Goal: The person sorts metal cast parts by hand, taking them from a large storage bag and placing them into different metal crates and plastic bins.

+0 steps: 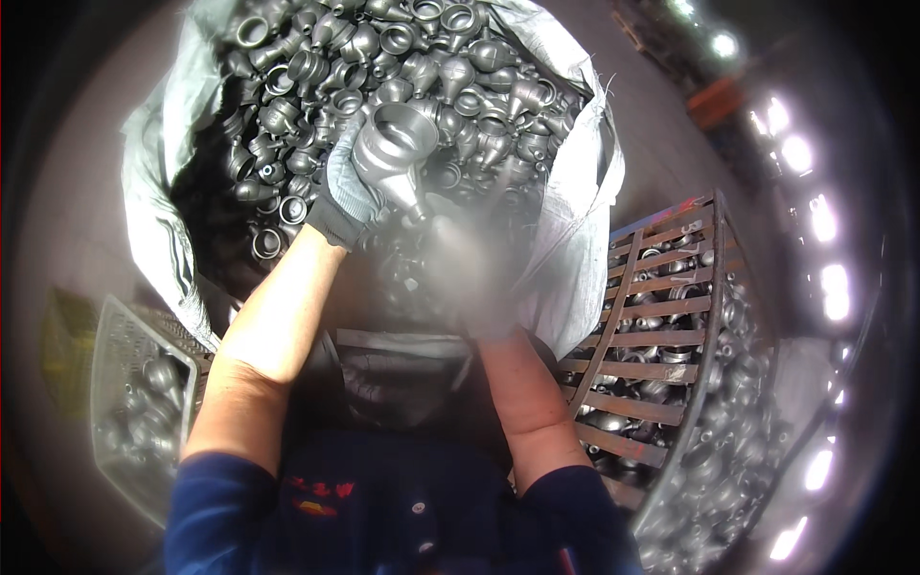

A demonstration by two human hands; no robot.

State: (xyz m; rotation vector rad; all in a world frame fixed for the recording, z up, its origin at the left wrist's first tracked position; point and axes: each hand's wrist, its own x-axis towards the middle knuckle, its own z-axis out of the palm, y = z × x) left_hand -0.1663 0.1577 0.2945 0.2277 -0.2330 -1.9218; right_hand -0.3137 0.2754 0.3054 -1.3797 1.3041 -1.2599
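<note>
My left hand (352, 189), in a grey glove with a dark cuff, is closed round a grey bulb-shaped part (395, 144). The part's wide ringed mouth faces up and its narrow neck points down toward my right hand. A smeared patch in the lens and motion blur my right hand (460, 259), close to that neck; its fingers cannot be made out. Both hands are over a large white woven sack (158, 225) full of similar grey parts (455, 77), lying in all directions.
At the lower left stands a pale plastic basket (107, 383) with several of the same parts. On the right, a slatted rusty metal crate (661, 337) holds many more. Further right, parts lie heaped (709, 479) beside the crate.
</note>
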